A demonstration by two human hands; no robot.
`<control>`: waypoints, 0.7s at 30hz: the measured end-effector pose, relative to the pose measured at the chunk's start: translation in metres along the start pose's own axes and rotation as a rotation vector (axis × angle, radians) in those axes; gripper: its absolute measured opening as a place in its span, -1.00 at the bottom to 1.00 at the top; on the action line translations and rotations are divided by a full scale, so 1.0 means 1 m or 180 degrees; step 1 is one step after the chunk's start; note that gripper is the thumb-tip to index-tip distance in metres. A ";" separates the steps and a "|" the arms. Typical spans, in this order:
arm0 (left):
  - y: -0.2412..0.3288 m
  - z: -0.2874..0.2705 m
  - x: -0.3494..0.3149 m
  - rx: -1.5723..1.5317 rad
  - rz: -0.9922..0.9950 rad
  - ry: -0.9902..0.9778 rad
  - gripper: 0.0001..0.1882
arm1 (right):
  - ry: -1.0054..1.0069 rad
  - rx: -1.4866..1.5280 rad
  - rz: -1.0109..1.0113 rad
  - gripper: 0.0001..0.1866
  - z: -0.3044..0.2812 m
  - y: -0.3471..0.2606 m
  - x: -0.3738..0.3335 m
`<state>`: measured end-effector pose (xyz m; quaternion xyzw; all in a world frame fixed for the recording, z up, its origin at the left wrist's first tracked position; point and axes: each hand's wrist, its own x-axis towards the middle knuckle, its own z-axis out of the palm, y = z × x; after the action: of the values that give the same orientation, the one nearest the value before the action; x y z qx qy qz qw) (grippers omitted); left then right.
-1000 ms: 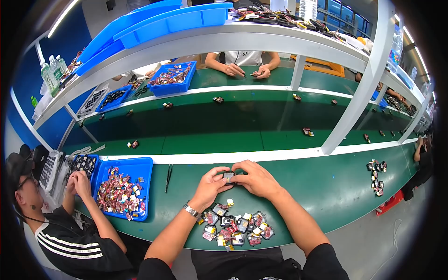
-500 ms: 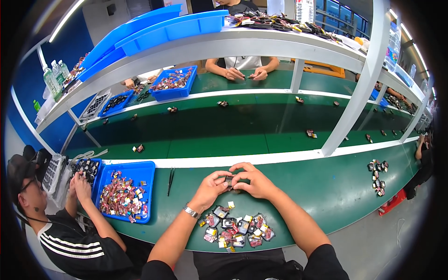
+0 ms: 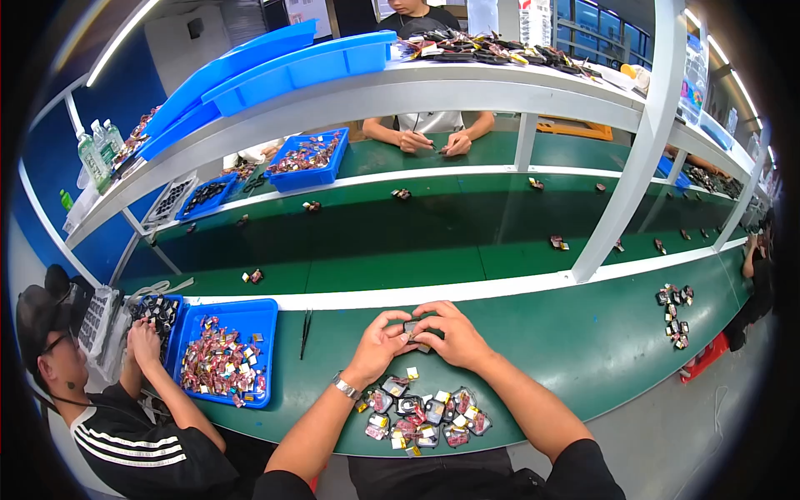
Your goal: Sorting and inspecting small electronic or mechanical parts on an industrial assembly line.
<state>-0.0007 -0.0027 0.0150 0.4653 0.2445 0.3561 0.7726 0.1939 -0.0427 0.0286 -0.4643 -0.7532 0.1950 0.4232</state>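
Note:
Above the green bench top [image 3: 542,333], my left hand [image 3: 375,348] and my right hand [image 3: 455,335] come together in front of me. Both pinch one small dark, squarish electronic casing [image 3: 411,327] between thumbs and fingertips. The fingers hide much of it, so its inside does not show fully. Just below my hands, nearer to me, lies a pile of similar small dark casings [image 3: 433,411] with red, white and yellow parts in them. A silver watch [image 3: 346,386] sits on my left wrist.
Left of my hands lie black tweezers [image 3: 306,335], then a blue tray [image 3: 272,354] heaped with small red and white parts. A co-worker [image 3: 137,433] sits at the left. A white shelf post [image 3: 621,175] rises right of centre. Loose casings [image 3: 675,317] lie far right.
My fingers have shifted on the casing, and more of its light face shows between them. The whole view has tilted slightly, with the bench a little lower. The person opposite has moved their hands.

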 end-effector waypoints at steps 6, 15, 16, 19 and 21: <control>-0.001 -0.007 0.001 0.0357 0.0055 -0.0111 -0.82 | -0.0076 0.0705 0.0303 -0.89 0.003 0.013 -0.001; -0.006 -0.017 -0.001 0.0392 -0.0040 -0.0194 -0.88 | -0.0297 0.1352 0.0724 -0.88 0.005 0.006 -0.001; -0.007 -0.016 0.000 0.0410 -0.0046 -0.0151 -0.86 | -0.0246 0.1394 0.0785 -0.88 0.006 0.007 -0.001; -0.004 -0.004 -0.001 0.0336 -0.0027 -0.0054 -0.78 | 0.0063 0.0886 0.0564 -0.88 0.011 0.006 -0.006; -0.004 0.001 0.001 0.0240 -0.0012 0.0001 -0.73 | 0.0415 0.0258 0.0359 -0.88 0.013 0.001 -0.008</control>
<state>0.0019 -0.0036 0.0114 0.4936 0.2587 0.3452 0.7551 0.1855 -0.0477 0.0167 -0.5001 -0.6882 0.2183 0.4781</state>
